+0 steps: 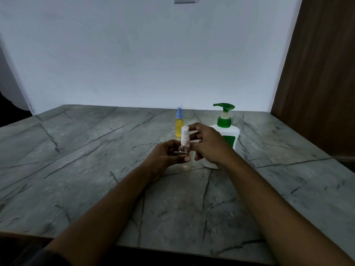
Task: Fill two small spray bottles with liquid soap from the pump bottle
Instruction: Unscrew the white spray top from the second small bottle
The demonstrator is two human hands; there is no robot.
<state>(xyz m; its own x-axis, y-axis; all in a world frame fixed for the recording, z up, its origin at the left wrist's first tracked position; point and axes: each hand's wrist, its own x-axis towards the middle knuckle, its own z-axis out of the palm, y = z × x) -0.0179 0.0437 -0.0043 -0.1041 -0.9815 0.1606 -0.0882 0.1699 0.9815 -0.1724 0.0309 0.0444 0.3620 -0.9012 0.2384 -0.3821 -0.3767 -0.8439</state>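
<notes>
A clear small spray bottle with a white spray cap stands at the middle of the table. My left hand grips its body from the left. My right hand has its fingers at the white cap's neck from the right. Behind them stands a second small spray bottle with a blue cap, holding yellow liquid. A white pump bottle with a green pump head stands at the right, partly hidden by my right hand.
The grey marble-patterned table runs to a white wall at the back. A brown wooden panel rises along the right side. The table's front edge lies close to my body.
</notes>
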